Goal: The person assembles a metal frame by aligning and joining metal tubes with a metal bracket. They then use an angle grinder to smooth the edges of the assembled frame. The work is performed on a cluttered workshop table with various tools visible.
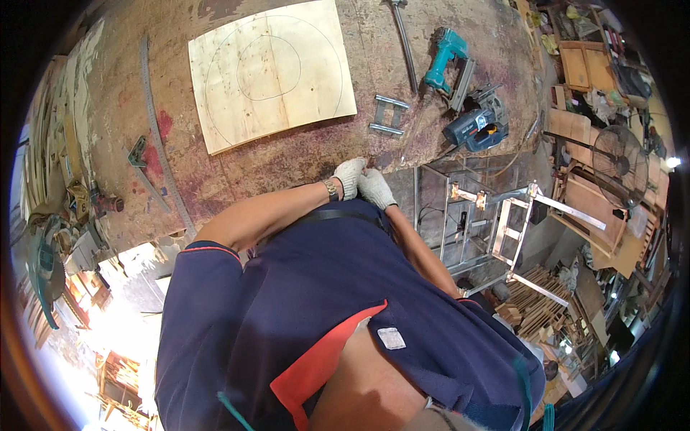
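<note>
- Workbench (251, 169): stained top, crowded toward the right. A wide sideways reach could sweep something over the near edge.
- Plywood sheet (273, 75): lies flat on the bench, ahead of the person and slightly left, with two round outlines drawn on its upper face. No clamp is seen on it; a bump or an uneven pull could turn it out of position.
- Steel rule (152, 115): left of the sheet, its near end by the bench edge. Brushing contact could drag it off.
- Teal nail gun (447, 57) and blue power tool (471, 129): lying close together at right, the latter nearer the edge. Careless lifting could knock one against the other (whether either is powered cannot be told).
- Left hand (350, 177) and right hand (376, 188): in pale knitted gloves, brought together at the near edge. Fingers appear curled; whether they grip anything cannot be told. The knit could snag on a moving tool part.
- Wristwatch (331, 190): metal, on the left wrist, exposed. Its band could catch on an edge.
</note>
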A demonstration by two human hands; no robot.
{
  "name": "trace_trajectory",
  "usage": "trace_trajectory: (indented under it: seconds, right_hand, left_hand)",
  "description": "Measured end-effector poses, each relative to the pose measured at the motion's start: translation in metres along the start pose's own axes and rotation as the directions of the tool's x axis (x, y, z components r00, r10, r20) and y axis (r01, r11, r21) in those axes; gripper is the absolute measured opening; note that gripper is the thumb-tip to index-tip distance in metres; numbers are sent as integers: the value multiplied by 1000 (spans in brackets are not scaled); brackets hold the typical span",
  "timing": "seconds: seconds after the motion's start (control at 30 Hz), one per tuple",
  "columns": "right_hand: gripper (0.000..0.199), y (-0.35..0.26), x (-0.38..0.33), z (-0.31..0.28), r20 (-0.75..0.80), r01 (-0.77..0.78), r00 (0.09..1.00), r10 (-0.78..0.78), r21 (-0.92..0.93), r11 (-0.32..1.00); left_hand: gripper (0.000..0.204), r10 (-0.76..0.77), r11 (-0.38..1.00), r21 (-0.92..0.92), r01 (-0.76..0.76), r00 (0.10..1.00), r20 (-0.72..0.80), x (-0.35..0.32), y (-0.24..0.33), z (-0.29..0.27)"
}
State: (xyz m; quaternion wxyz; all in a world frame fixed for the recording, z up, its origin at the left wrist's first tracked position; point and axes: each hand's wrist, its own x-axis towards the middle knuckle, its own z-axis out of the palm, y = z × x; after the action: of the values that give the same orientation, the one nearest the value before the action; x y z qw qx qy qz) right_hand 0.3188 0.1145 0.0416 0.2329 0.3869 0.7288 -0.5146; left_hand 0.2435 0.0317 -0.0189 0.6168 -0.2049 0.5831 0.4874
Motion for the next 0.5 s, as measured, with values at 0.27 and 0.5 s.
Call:
trace_trajectory:
  seconds: [0.27,0.5]
  right_hand:
    - [56,-11,9,-2,-34,8,999,-11,-79,997]
    - [60,1,-8,-2,-40,20,999,-23,-84,996]
  left_hand:
    - [21,253,955,115,-273,954,162,33,-12,-17]
    - [28,-170,982,-73,174,984,51,1,-7,6]
